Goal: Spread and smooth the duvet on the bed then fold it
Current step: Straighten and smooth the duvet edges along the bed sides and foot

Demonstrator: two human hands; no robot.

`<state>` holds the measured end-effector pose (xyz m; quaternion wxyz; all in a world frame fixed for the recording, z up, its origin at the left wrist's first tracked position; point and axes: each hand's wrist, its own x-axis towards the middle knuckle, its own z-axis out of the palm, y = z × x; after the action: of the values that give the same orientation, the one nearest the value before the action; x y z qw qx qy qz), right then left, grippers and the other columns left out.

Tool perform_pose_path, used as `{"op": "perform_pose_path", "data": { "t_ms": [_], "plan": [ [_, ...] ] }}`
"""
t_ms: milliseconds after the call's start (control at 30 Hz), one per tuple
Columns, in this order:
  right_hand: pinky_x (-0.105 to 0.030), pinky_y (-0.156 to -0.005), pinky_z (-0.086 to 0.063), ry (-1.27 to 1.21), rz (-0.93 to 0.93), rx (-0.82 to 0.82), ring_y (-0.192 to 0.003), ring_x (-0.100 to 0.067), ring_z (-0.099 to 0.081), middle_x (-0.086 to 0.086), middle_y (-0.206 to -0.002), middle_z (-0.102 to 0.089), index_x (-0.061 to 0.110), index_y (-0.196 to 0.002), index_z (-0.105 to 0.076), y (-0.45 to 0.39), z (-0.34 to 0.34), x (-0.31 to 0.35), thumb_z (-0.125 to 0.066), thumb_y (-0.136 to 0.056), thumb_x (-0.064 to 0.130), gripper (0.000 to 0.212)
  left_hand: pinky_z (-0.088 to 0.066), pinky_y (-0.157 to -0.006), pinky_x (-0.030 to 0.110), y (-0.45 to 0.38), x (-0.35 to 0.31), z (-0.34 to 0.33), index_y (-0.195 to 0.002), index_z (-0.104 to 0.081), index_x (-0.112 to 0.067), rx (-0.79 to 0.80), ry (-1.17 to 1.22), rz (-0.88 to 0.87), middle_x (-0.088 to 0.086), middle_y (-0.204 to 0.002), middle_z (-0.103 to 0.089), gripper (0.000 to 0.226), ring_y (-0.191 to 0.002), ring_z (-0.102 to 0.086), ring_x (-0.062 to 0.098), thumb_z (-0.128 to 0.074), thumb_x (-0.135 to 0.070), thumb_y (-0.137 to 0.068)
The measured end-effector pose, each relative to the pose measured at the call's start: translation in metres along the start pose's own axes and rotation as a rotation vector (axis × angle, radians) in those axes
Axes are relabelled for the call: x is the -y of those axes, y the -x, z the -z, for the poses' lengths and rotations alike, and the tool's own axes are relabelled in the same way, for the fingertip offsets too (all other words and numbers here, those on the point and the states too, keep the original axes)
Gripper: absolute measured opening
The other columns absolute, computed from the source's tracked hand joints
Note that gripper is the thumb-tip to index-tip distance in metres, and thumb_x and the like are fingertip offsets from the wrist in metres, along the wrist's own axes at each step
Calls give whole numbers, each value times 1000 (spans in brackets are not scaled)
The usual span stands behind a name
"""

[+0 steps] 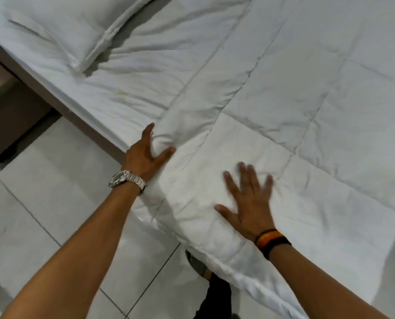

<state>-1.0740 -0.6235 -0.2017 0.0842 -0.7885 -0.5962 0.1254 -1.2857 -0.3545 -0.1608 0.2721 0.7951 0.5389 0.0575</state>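
**Both hands on the near corner of the duvet**

White quilted duvet (295, 93) lies spread over the bed (104, 132), covering the right and middle of the mattress. Its left edge runs from the far middle down to the near side, where it hangs a little over the bed's edge.

Left hand (146, 155) sits at that left edge, near the bed's side. Thumb and index finger are spread apart with a bunch of duvet fabric bulging between them; the remaining fingers are hidden in the cloth, so I read it as grasping the edge. Silver wristwatch (126, 178) on that wrist.

Right hand (249, 206) lies flat on top of the duvet, to the right of the left hand and nearer. Fingers straight and fanned, palm down, pressing the surface, grasping nothing. The fingertips are blurred. Striped wristbands (272, 242) on that wrist.

Bare sheet (123, 88), creased, shows left of the duvet. Pillow (77, 26) at far left. Tiled floor (42, 192) near left. A foot in a sandal (197, 263) shows below the overhang.
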Motion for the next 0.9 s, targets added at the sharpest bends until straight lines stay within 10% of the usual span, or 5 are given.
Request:
{"op": "perform_pose_path", "data": {
  "t_ms": [200, 533, 667, 800, 900],
  "plan": [
    [-73, -120, 14, -27, -207, 151, -163, -24, 16, 1, -178, 13, 44, -168, 3, -48, -8, 56, -2, -90, 90, 90, -44, -69, 38, -3, -7, 40, -151, -35, -21, 117, -434, 9, 14, -107, -74, 124, -99, -71, 40, -39, -107, -62],
    [-61, -128, 8, -129, -367, 118, -164, -23, 14, -1, -178, 13, 42, -167, 9, 65, -12, 73, 12, -85, 89, 94, -54, -105, 37, 83, 47, 43, -148, -49, -39, 241, 611, 32, -12, -141, -60, 118, -122, -62, 3, -92, -72, -44],
    [-63, -125, 17, -184, -401, 36, -163, -21, 17, 0, -177, 16, 45, -165, 10, 64, -22, 94, 8, -90, 86, 85, -47, -117, 39, 94, 33, 22, -152, -46, -36, 65, 757, -29, -14, -151, -53, 110, -135, -54, 1, -93, -56, -54],
    [-67, -122, 18, -246, -478, -63, -164, -17, 12, 6, -178, 10, 48, -166, 4, 6, -31, 122, 5, -92, 85, 83, -38, -105, 3, 74, -1, 11, -163, -26, -32, 50, 712, -244, -50, -149, -34, 124, -135, -39, -23, -94, -56, -62],
    [-66, -122, 19, -303, -598, -117, -164, -14, 5, 8, -178, 0, 46, -167, -7, -17, -32, 128, 2, -94, 78, 81, -38, -118, 20, 70, -19, -4, -168, -5, -24, 232, 496, -479, -27, -166, -22, 137, -148, -33, -6, -94, -52, -67]
  ]
}}
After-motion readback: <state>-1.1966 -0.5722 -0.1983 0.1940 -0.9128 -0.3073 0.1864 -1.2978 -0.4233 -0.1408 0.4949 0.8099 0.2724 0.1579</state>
